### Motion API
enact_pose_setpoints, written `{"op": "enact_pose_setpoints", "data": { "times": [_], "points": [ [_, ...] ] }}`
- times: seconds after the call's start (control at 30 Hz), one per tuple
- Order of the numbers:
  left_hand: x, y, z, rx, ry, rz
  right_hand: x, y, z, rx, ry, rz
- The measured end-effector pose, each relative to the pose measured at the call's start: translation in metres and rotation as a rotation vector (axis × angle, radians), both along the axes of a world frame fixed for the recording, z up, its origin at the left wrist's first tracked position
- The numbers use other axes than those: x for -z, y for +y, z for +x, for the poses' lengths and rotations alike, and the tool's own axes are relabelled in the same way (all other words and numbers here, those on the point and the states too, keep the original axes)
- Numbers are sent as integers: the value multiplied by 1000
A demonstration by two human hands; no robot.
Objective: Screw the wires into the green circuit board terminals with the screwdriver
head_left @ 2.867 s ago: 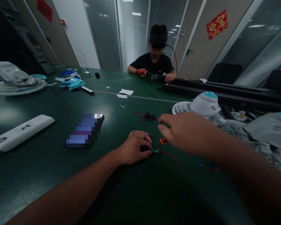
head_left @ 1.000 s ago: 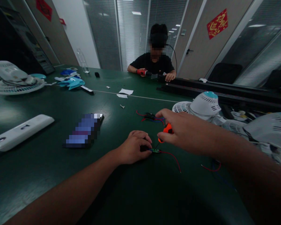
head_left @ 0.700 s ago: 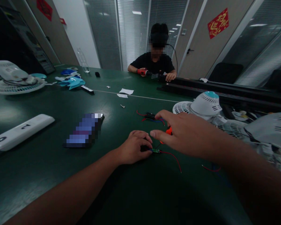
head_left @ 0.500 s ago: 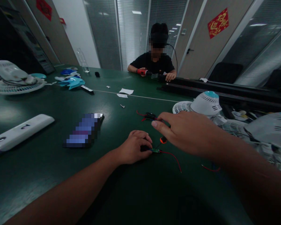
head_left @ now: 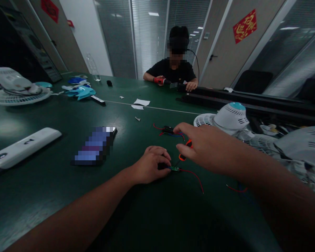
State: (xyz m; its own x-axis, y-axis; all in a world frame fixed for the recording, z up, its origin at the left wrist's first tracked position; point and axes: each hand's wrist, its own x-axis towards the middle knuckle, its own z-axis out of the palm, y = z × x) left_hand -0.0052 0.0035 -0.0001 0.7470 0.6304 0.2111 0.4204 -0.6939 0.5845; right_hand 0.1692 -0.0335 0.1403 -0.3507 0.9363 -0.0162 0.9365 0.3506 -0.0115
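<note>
Head view: a small green board (head_left: 174,169) lies on the dark green table (head_left: 157,213), between the two hands of the person wearing the camera. The left hand (head_left: 153,165) rests on the tabletop with its fingers curled and the thumb and fingertips closed on the board's left end, seemingly to stop so light a piece from skidding; whether the dark patch inside the curl is another part or shadow, I cannot tell. The right hand (head_left: 204,147) comes in from the other side, wrapped loosely around the orange handle of a screwdriver (head_left: 182,157). The thumb and forefinger stand apart, perhaps leaving the handle room to turn. The tool tilts, its shaft running down and left to the board, an angle that likely keeps the little part in sight; contact at the tip is too small to confirm. A red wire (head_left: 195,174) trails from the board's right end, away from the gripping fingers. Just beyond the right forefinger sits a black piece (head_left: 168,129) with red and blue wires; touching or not is unclear. A phone (head_left: 96,145) lies left of the hands and a white fan (head_left: 230,119) to the right, both perhaps set aside for elbow room. Across the table, another person (head_left: 174,73) holds a red tool (head_left: 159,81).
</note>
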Motion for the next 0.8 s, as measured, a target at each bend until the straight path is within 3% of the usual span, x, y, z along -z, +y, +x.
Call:
{"op": "enact_pose_setpoints", "data": {
  "times": [0.8],
  "points": [
    [-1, 0, 0, 1, 9, -6, 3, 0, 7, -21, 77, -10]
  ]
}}
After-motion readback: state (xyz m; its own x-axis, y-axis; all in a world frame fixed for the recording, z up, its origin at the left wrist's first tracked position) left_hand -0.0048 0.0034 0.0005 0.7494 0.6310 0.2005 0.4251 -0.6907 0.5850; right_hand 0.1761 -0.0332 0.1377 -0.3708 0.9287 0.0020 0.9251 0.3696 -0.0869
